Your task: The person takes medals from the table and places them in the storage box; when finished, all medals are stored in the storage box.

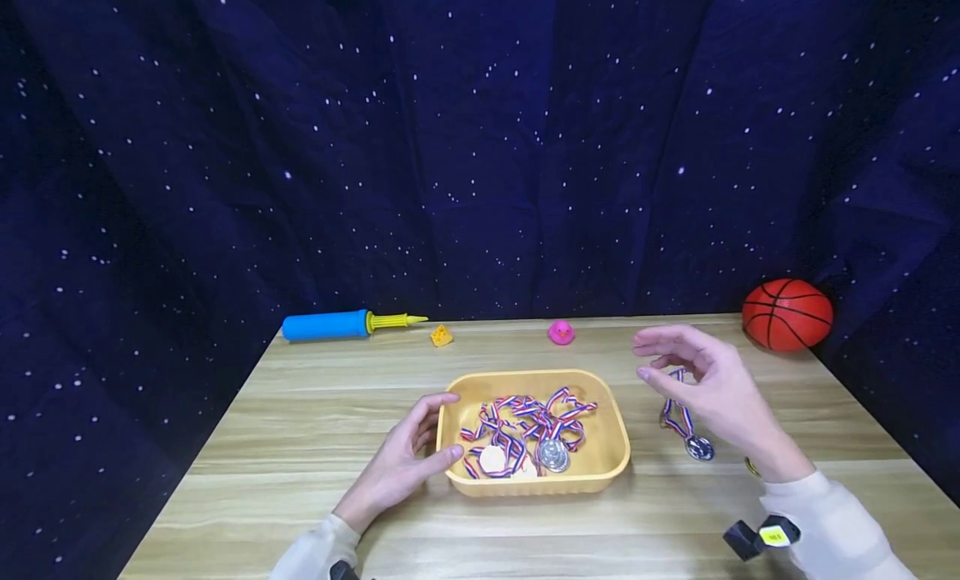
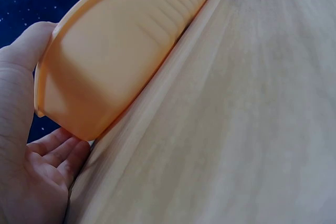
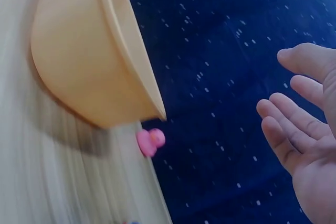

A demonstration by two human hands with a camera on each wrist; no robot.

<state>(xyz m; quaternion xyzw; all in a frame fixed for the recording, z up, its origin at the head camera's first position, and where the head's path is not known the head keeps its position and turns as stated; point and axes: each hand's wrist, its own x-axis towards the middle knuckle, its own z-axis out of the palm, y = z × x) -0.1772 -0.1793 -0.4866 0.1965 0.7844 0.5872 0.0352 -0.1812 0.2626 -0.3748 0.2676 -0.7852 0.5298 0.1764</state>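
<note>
The yellow basket (image 1: 536,486) sits on the desk (image 1: 525,538), its left end gripped by the left hand (image 1: 405,459). The right hand (image 1: 712,392), loosely spread and empty, hovers. Medals (image 1: 553,455) fill the basket; gathering seems underway, so the loose silver medal (image 1: 700,447) calls for a ribbon pinch.

Your left hand (image 1: 397,463) holds the left end of a yellow tub (image 1: 540,487), sitting flat on the table (image 1: 300,472). Inside, shiny medals (image 1: 553,455) lie in a heap of tangled red, white and blue ribbons (image 1: 525,413). Near your right hand (image 1: 712,388), a silver medal (image 1: 700,448) lies with its striped ribbon (image 1: 684,423).
</note>
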